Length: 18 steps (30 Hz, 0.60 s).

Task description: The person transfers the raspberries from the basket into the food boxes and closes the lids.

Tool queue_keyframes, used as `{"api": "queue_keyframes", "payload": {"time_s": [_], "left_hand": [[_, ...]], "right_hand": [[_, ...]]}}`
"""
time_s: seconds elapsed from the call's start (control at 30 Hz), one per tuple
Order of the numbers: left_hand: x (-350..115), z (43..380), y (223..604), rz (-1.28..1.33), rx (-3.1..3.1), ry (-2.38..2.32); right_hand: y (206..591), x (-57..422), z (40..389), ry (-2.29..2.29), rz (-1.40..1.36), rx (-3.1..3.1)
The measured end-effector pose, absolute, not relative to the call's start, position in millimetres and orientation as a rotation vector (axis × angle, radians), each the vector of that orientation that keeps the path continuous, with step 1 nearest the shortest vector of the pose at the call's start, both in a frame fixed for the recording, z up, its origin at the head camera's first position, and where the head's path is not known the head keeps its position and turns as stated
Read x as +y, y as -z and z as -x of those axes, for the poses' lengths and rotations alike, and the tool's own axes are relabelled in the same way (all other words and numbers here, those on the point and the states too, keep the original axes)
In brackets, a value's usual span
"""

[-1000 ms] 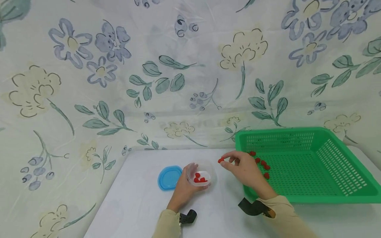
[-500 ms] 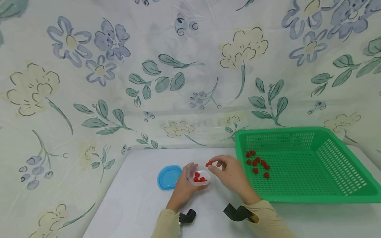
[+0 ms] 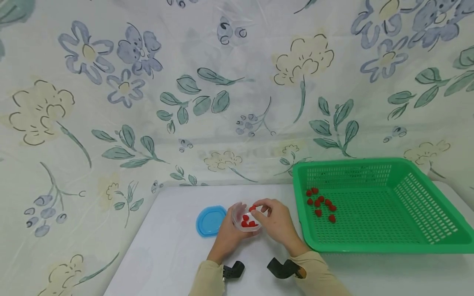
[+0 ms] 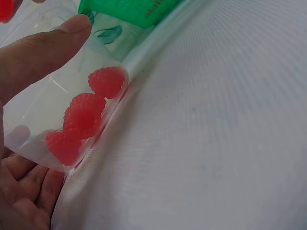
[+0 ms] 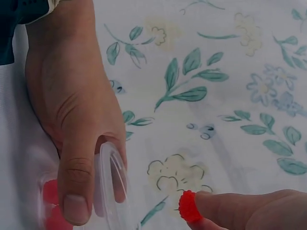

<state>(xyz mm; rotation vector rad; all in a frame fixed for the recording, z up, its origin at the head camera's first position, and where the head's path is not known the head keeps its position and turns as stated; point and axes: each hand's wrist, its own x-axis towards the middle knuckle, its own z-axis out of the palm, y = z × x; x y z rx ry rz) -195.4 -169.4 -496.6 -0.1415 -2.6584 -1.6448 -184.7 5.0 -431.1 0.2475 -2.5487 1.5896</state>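
My left hand (image 3: 228,235) grips a clear plastic container (image 4: 38,100), thumb on one side and fingers round the other. The container is tilted, its opening facing up and toward me in the head view. Inside it lie 3 raspberries (image 4: 82,117), resting against its lower wall in the left wrist view. My right hand (image 3: 275,222) pinches one more raspberry (image 5: 189,207) between thumb and fingertip, right over the container's opening in the head view. In the right wrist view that raspberry is a little apart from the container's rim (image 5: 115,187).
A blue lid (image 3: 210,221) lies on the white table (image 3: 159,246), left of the container. To the right stands a green perforated basket (image 3: 370,246) with several raspberries (image 3: 317,201) at its left end. A flower-print cloth (image 3: 222,102) hangs behind.
My right hand has moved left from the basket's edge to the container's opening, carrying the pinched raspberry. My left hand and the container have stayed in place.
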Motion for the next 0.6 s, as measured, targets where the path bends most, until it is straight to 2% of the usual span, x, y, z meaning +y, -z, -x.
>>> {"api": "queue_keyframes", "payload": {"time_s": [0.6], "left_hand": [[-171, 197, 498, 0.174, -2.669, 1.593]], "right_hand": [[454, -9, 192, -1.487, -0.248, -2.524]]}}
